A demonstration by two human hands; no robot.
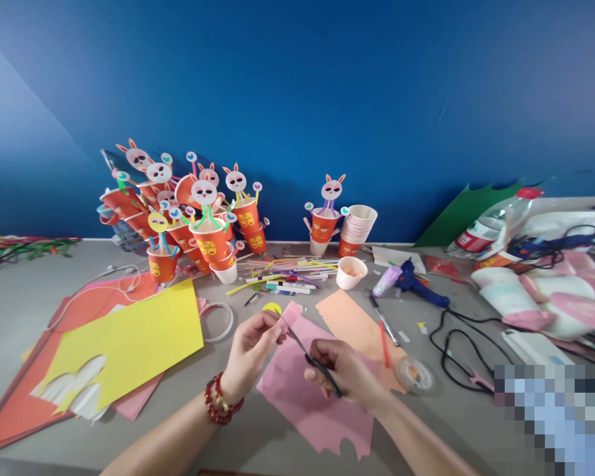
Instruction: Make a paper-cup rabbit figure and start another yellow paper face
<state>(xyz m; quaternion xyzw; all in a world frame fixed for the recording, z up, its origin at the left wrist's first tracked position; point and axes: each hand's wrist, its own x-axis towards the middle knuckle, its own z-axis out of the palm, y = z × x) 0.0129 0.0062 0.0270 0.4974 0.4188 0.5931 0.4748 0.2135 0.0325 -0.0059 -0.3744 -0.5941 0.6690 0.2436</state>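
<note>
My left hand point(252, 349), with a red bead bracelet at the wrist, pinches a small piece of pink paper point(291, 313) above the table. My right hand point(344, 371) is closed round the black handles of a pair of scissors point(311, 360), whose blades point up and left into that pink piece. A small yellow paper disc point(272, 308) shows just behind my left fingertips. Under both hands lies a larger pink sheet point(307, 396) with a jagged cut edge.
Yellow card point(129, 344) and red card point(20, 410) lie at left, peach paper point(350, 320) and a tape roll point(414, 375) at right. Orange bunny cups point(203, 231) stand by the blue wall, with markers point(287, 281), a blue glue gun point(416, 284), black cable point(451, 344) and a bottle point(490, 228).
</note>
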